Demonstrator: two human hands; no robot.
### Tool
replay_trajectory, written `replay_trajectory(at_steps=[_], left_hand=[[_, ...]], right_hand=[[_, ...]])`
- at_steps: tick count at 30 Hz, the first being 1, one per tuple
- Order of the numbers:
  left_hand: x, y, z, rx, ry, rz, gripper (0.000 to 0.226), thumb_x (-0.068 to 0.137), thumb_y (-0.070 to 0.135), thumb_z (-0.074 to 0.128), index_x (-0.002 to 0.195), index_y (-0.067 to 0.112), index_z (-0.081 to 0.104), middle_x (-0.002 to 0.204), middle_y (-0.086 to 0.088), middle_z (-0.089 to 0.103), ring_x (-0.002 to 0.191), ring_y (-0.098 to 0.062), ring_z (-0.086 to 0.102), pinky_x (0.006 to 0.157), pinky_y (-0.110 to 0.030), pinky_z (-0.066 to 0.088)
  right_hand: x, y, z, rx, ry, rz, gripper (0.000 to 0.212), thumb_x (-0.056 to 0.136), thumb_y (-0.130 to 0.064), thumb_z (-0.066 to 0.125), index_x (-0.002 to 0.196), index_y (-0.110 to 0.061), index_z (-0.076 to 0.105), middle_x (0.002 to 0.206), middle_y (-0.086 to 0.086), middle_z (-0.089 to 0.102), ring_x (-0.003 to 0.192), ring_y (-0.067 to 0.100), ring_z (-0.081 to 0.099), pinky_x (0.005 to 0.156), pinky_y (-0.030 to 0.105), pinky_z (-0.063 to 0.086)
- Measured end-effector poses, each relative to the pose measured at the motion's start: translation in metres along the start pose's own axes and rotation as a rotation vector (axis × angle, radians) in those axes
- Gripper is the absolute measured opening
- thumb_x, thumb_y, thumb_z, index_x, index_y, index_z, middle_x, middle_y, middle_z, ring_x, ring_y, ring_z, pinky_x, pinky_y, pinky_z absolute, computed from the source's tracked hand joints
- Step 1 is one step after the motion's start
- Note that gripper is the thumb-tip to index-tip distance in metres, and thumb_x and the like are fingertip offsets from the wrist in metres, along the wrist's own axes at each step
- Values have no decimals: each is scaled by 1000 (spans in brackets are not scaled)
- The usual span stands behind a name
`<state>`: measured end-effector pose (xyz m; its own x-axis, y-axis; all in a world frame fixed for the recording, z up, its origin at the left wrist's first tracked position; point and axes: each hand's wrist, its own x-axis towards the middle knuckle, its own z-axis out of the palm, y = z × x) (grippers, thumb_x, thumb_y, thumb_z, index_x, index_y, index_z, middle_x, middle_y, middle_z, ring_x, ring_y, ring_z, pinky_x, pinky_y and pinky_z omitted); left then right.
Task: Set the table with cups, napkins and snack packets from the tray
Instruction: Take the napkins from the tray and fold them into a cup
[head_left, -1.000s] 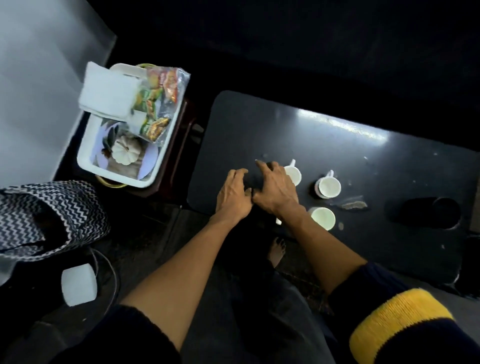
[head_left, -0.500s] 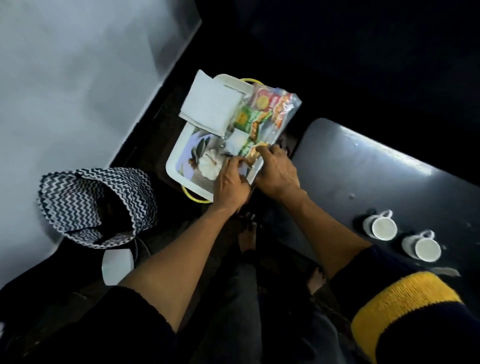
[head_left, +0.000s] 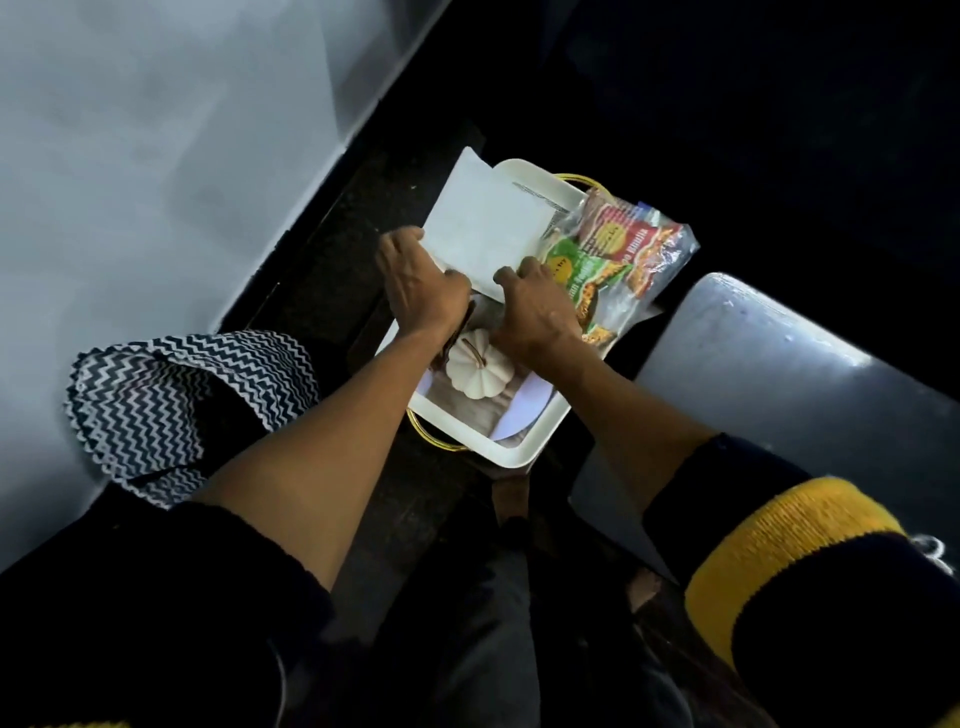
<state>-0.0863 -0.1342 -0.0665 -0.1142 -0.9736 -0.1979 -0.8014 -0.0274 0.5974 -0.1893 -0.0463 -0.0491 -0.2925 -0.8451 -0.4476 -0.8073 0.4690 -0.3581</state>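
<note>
At frame centre, my left hand (head_left: 422, 291) and right hand (head_left: 535, 312) both pinch the near edge of the white napkins (head_left: 483, 228), fingers curled. They lie on the tray (head_left: 524, 449), snack packets (head_left: 618, 254) just right of them.

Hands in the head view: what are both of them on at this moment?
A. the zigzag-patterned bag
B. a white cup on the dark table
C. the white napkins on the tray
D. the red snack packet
C: the left hand and the right hand both grip the near edge of the white napkins lying across the tray; the snack packets lie untouched beside them.
</note>
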Motion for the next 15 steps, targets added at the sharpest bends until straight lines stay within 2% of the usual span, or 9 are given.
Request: replay_trajectory(at_steps=[3, 5, 7, 9, 12, 15], left_hand=[[25, -1, 4, 93, 0, -98, 59, 78, 19, 70, 129, 7, 43, 142, -15, 43, 131, -33, 39, 105, -39, 36], [43, -6, 11, 103, -148, -170, 71, 83, 32, 72, 138, 5, 38, 148, -15, 40, 137, -34, 38, 110, -46, 38], [56, -13, 15, 107, -291, -201, 71, 85, 39, 71, 139, 2, 45, 145, -17, 48, 134, -34, 47, 108, -47, 44], [63, -17, 14, 99, -303, -183, 55, 86, 35, 70, 129, 3, 58, 135, -16, 60, 123, -33, 59, 101, -45, 51], [61, -16, 6, 37, -187, -171, 33, 80, 22, 61, 106, 3, 67, 118, -14, 69, 105, -32, 68, 88, -42, 58], [50, -8, -8, -115, -104, -114, 19, 70, 18, 56, 82, 6, 63, 94, -10, 70, 81, -23, 66, 69, -33, 56]], right_hand=[[18, -6, 4, -27, -10, -5, 57, 88, -37, 63, 138, -12, 51, 131, 16, 50, 125, 33, 46, 98, 44, 45], [26, -8, 6, -54, -32, -7, 60, 88, -37, 64, 140, -14, 49, 133, 15, 50, 126, 32, 45, 101, 43, 44], [31, -10, 6, -72, -56, -17, 62, 87, -37, 63, 142, -14, 47, 135, 15, 50, 127, 32, 45, 103, 44, 42], [34, -12, 7, -84, -74, -23, 62, 87, -38, 62, 143, -15, 47, 135, 15, 50, 127, 33, 46, 104, 44, 41], [34, -14, 7, -15, -63, 15, 60, 87, -35, 63, 142, -15, 48, 134, 14, 51, 127, 32, 46, 104, 44, 41], [31, -13, 4, 301, -5, 165, 65, 81, -27, 68, 142, -11, 50, 135, 16, 52, 127, 32, 49, 104, 42, 46]])
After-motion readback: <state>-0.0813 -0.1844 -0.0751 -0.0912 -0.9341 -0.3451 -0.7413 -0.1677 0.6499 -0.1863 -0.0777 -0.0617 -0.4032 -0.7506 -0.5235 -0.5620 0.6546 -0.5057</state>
